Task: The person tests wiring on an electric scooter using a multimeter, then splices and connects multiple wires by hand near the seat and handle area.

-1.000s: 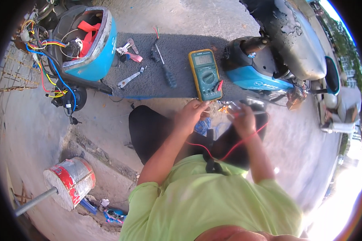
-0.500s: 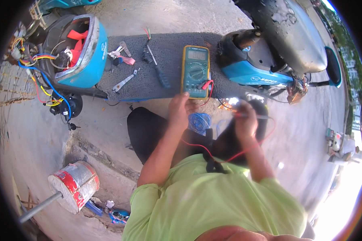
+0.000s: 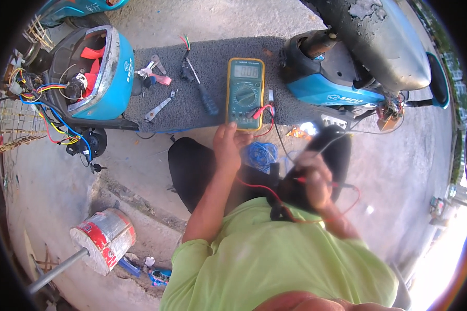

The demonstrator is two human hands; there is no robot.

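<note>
My left hand (image 3: 230, 149) grips the lower edge of a yellow-framed green multimeter (image 3: 245, 92), its thumb on the front. The meter is over the grey footboard, with its display lit and leads plugged in near its lower right. Above my right thigh, my right hand (image 3: 315, 179) is closed around a red test probe (image 3: 340, 184) and is partly blurred. A red lead (image 3: 357, 199) loops from the probe past my forearm. Whether a second probe is in that hand is hidden by the blur.
A screwdriver (image 3: 206, 98), keys (image 3: 147, 71) and a flat metal piece (image 3: 160, 107) lie on the footboard (image 3: 179, 115). At left, a blue scooter front (image 3: 120, 78) trails loose wires (image 3: 62, 127). A blue seat base (image 3: 332, 89) is at right. Blue wire (image 3: 261, 155) lies coiled below; a paint bucket (image 3: 104, 238) stands lower left.
My right hand has come down toward my body with the red probe. My left hand keeps its grip on the multimeter, which sits slightly further left in view.
</note>
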